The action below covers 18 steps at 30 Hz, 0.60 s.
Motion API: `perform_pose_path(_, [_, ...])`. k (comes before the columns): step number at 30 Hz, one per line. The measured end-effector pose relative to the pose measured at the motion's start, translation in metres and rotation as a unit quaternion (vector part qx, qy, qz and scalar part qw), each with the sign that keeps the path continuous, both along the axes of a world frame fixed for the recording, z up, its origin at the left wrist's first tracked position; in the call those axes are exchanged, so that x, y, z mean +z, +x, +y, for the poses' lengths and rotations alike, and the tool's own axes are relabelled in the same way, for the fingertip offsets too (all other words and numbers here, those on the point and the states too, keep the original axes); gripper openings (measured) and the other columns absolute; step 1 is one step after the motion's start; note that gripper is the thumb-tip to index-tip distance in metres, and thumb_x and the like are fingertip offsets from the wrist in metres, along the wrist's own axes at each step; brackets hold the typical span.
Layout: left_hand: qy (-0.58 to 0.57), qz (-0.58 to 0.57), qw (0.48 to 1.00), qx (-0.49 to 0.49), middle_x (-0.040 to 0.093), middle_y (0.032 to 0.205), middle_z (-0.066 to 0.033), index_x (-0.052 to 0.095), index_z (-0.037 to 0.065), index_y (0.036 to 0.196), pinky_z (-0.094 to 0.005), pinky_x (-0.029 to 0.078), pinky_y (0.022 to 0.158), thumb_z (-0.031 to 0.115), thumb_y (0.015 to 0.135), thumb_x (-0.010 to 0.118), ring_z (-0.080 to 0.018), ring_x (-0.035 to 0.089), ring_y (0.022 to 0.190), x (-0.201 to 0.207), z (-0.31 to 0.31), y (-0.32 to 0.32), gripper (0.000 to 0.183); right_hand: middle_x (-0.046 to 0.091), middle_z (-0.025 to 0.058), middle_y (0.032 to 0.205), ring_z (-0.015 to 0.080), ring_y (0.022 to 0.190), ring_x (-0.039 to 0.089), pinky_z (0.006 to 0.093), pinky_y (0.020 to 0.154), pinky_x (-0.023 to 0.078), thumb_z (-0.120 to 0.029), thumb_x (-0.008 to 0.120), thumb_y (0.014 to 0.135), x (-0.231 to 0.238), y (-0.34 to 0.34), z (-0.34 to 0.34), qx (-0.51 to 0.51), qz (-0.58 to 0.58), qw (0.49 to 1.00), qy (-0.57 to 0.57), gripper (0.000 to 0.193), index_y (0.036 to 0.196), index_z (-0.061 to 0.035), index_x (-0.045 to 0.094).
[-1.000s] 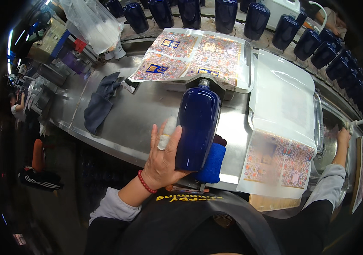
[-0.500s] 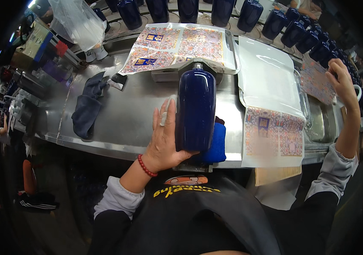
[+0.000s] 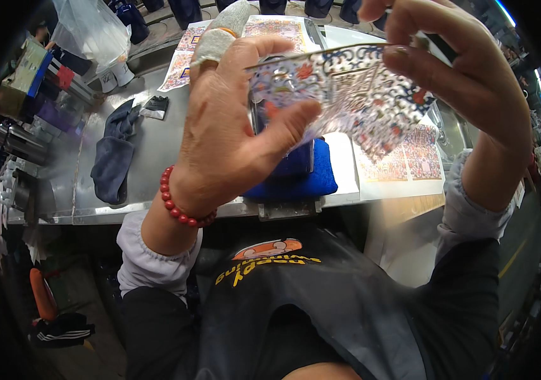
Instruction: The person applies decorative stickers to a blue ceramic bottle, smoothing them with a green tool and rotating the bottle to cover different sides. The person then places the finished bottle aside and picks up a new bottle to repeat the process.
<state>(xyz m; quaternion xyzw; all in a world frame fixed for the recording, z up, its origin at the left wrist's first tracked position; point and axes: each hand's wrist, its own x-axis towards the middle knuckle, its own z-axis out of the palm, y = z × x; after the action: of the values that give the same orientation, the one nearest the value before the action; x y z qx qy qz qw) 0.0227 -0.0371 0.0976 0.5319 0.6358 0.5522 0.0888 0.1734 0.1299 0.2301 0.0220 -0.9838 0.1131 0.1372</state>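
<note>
Between my two hands, raised close in front of me, is a floral patterned sheet (image 3: pixel 353 82) in blue, red and white, blurred toward its lower part. My left hand (image 3: pixel 219 126), with pale wraps on its fingers and a red bead bracelet, holds the sheet's left side, thumb in front. Its upper right edge is pinched by my right hand (image 3: pixel 467 76). Behind the sheet lies a dark blue bottle (image 3: pixel 296 162), mostly hidden. It rests by a folded bright blue cloth (image 3: pixel 325 174) at the counter's front edge.
More printed sheets (image 3: pixel 410 155) lie to the right; others (image 3: pixel 276 28) are at the back. A dark cloth (image 3: pixel 112 158) and a small packet (image 3: pixel 155 107) are on the metal counter (image 3: pixel 156 145). A plastic bag (image 3: pixel 86 31) stands back left, near a row of blue bottles (image 3: pixel 318 7).
My left hand has left the bottle and come up to the sheet. My right hand has brought the patterned sheet from the far right to the middle, closer to me.
</note>
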Motion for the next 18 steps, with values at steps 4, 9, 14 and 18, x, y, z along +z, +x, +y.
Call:
perform_pose_path(4, [0.025, -0.082, 0.995, 0.046, 0.072, 0.095, -0.0083, 0.071, -0.001, 0.1, -0.0354, 0.046, 0.091, 0.019, 0.092, 0.073, -0.0182, 0.062, 0.092, -0.016, -0.001, -0.012, 0.022, 0.062, 0.0118, 0.117, 0.0181, 0.098, 0.062, 0.0309, 0.079, 0.052, -0.02, 0.067, 0.098, -0.047, -0.037, 0.052, 0.186, -0.006, 0.978, -0.097, 0.019, 0.09, -0.0034, 0.062])
perform_pose_path(9, [-0.045, -0.303, 0.952, -0.004, 0.067, 0.099, -0.0008, 0.068, 0.003, 0.105, -0.0237, 0.049, 0.082, 0.017, 0.099, 0.064, -0.008, 0.06, 0.09, -0.063, 0.015, -0.038, 0.016, 0.064, 0.0089, 0.11, 0.0197, 0.098, 0.061, 0.0322, 0.084, 0.05, -0.031, 0.072, 0.095, -0.135, -0.066, 0.094, 0.099, -0.054, 0.975, -0.19, 0.031, 0.086, -0.0029, 0.063])
perform_pose_path(14, [-0.023, -0.255, 0.966, 0.028, 0.068, 0.098, -0.0003, 0.068, 0.0, 0.108, -0.0228, 0.049, 0.08, 0.018, 0.101, 0.061, -0.0069, 0.06, 0.088, -0.093, 0.035, -0.057, 0.02, 0.063, 0.0074, 0.11, 0.018, 0.099, 0.059, 0.0314, 0.085, 0.05, -0.033, 0.07, 0.096, -0.163, -0.081, 0.1, 0.03, -0.105, 0.954, -0.279, 0.032, 0.09, -0.0028, 0.064])
perform_pose_path(18, [-0.031, -0.294, 0.954, 0.043, 0.07, 0.099, -0.0025, 0.068, -0.002, 0.111, -0.0232, 0.05, 0.08, 0.016, 0.102, 0.058, -0.0065, 0.061, 0.088, -0.105, 0.044, -0.067, 0.022, 0.061, 0.0058, 0.108, 0.0147, 0.098, 0.058, 0.0299, 0.085, 0.049, -0.034, 0.062, 0.102, -0.174, -0.082, 0.111, 0.045, -0.102, 0.933, -0.342, 0.033, 0.101, -0.0008, 0.066])
